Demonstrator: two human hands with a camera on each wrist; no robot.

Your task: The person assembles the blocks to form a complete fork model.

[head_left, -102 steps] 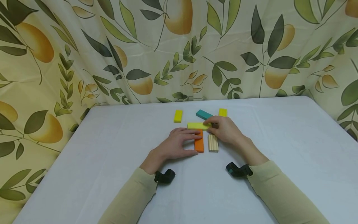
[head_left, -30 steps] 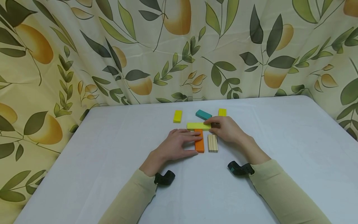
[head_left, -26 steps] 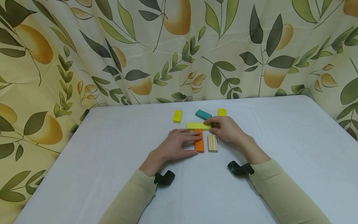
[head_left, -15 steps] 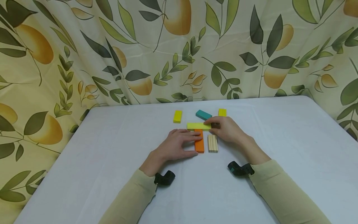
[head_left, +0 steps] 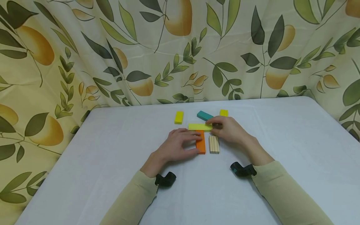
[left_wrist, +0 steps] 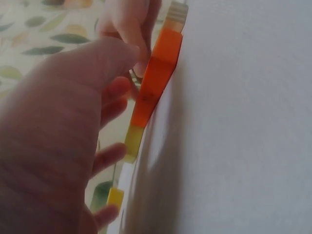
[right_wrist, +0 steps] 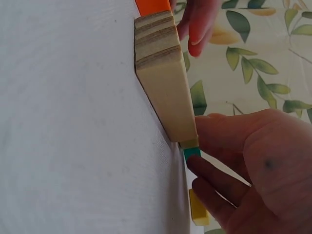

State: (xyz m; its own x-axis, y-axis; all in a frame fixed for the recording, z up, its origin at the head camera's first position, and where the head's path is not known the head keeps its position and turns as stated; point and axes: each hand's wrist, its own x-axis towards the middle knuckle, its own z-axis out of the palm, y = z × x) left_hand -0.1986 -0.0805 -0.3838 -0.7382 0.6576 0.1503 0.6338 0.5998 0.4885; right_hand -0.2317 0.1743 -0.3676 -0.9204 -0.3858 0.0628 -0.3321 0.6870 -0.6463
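Note:
An orange block [head_left: 200, 145] lies lengthwise on the white table, its far end against a lime-yellow block [head_left: 197, 127] set crosswise, so they form a T. Over the orange block my left hand [head_left: 180, 143] hovers with relaxed, spread fingers; the left wrist view shows the thumb raised off its side. My right hand [head_left: 229, 129] pinches the right end of the lime-yellow block between thumb and fingers. Beside the orange block, a small gap to its right, lies a bare wooden block [right_wrist: 168, 92] with a striped, grooved face.
Farther back lie a yellow block [head_left: 178, 117] on the left, a slanted teal block [head_left: 204, 115] in the middle and another yellow block [head_left: 223, 112] behind my right hand. A leaf-and-fruit patterned curtain [head_left: 168, 56] hangs along the table's far edge.
My left thumb and fingers have lifted slightly off the orange block within the last half second. My right hand stays at the lime-yellow block, and the blocks keep their places.

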